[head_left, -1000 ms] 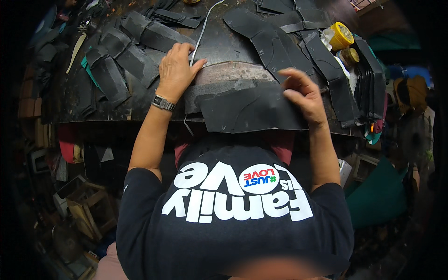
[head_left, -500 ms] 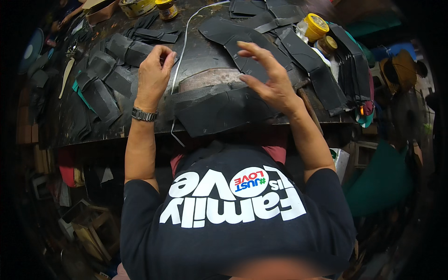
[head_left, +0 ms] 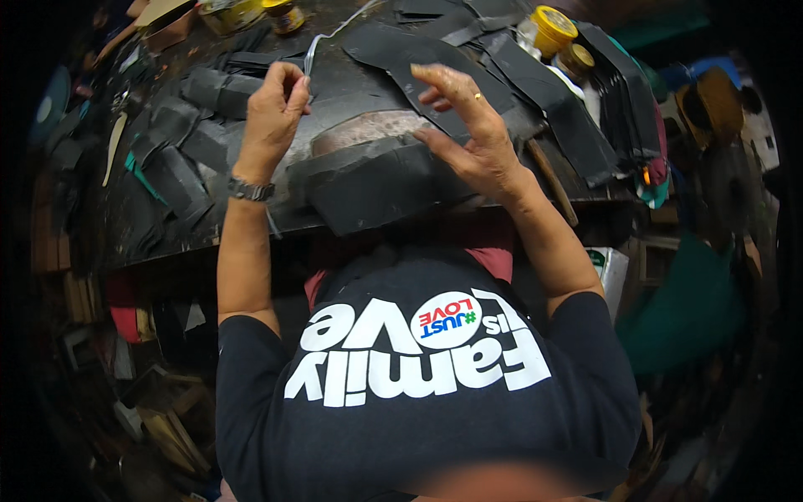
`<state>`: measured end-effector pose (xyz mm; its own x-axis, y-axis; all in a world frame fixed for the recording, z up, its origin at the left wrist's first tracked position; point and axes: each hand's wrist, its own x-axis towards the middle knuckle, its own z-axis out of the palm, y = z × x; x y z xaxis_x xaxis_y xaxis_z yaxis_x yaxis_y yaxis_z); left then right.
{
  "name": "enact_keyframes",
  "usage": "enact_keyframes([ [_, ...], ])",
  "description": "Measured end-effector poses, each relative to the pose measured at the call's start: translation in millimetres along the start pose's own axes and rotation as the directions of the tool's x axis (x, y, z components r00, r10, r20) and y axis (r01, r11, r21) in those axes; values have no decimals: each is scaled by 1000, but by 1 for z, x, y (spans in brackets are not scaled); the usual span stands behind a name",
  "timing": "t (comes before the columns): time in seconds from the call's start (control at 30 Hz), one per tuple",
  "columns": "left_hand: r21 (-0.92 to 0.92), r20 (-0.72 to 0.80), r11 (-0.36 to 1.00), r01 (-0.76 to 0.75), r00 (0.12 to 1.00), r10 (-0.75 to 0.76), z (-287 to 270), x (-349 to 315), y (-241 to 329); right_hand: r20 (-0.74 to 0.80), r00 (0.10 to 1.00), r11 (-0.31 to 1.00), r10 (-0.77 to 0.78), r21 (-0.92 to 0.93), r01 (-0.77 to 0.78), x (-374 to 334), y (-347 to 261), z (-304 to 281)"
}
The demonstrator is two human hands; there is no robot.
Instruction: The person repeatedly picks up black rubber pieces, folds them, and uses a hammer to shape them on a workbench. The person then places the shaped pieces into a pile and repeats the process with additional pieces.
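My left hand (head_left: 276, 105) is closed in a pinch on a thin white cord (head_left: 333, 35). That cord runs from the far side of the table to the fingertips, and a short tail shows below my wrist. My right hand (head_left: 470, 125) is open, fingers curved and apart, with nothing between them. Under it lies a black sheet piece (head_left: 381, 184), flat along the near table edge. Behind that piece shows a worn, curved pinkish-grey slab (head_left: 360, 134). Another black sheet piece (head_left: 385, 54) lies just beyond my right fingers.
Black cut pieces (head_left: 180, 184) lie in piles at left, and more black panels (head_left: 556, 109) are stacked at right. Yellow tubs (head_left: 552, 32) and a small jar (head_left: 575, 60) stand far right. A wooden handle (head_left: 552, 180) rests near the right table edge.
The white cord has shifted left and bunched at my left fingers; its loose end moved from the front edge to below my left wrist. My right hand rose slightly and moved a little left.
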<state>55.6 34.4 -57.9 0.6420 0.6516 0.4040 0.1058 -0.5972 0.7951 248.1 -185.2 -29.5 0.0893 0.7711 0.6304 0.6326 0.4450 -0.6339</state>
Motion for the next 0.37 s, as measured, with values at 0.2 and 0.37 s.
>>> enact_keyframes([
  [0.2, -46, 370, 901, -431, 830, 416, 17, -32, 110, 17, 992, 991, -128, -43, 129, -7, -34, -13],
  [0.37, -263, 431, 924, -278, 823, 370, 54, -52, 131, 372, 779, 713, 504, 329, -619, -45, -62, -59],
])
